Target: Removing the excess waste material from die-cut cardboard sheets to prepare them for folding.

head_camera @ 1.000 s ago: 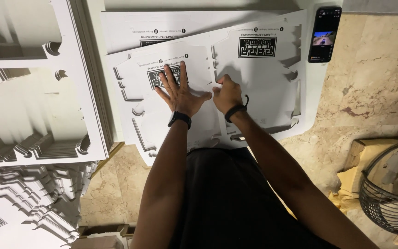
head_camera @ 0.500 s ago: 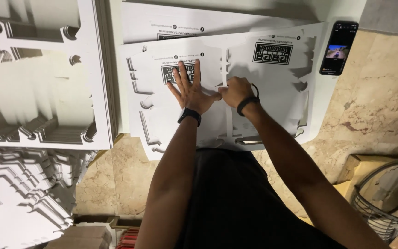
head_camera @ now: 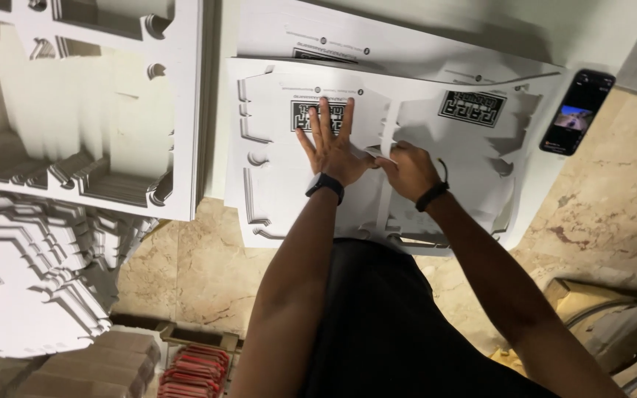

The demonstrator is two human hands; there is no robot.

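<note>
White die-cut cardboard fills most of my view: a big stack of punched sheets point(head_camera: 75, 110) at ten o'clock, its cut-out steps and notches casting layered shadows, and a second fanned pile point(head_camera: 31, 280) at eight o'clock. At the centre lies the flat white sheet point(head_camera: 274, 184) I am working on, printed with dark square patterns, its left edge notched and its near edge overhanging the beige marble floor point(head_camera: 200, 273). More sheets sit under it toward twelve o'clock. Open floor shows at seven and four o'clock, and little elsewhere.

My left hand point(head_camera: 331, 144) presses flat on the sheet, fingers spread and straight, holding nothing. My right hand point(head_camera: 409, 169), just beside it at one o'clock from the wrist, curls its fingers onto a narrow cut strip point(head_camera: 386, 158) of the sheet; I cannot tell whether it pinches it. A dark phone point(head_camera: 576, 112) lies at two o'clock, well apart.
</note>
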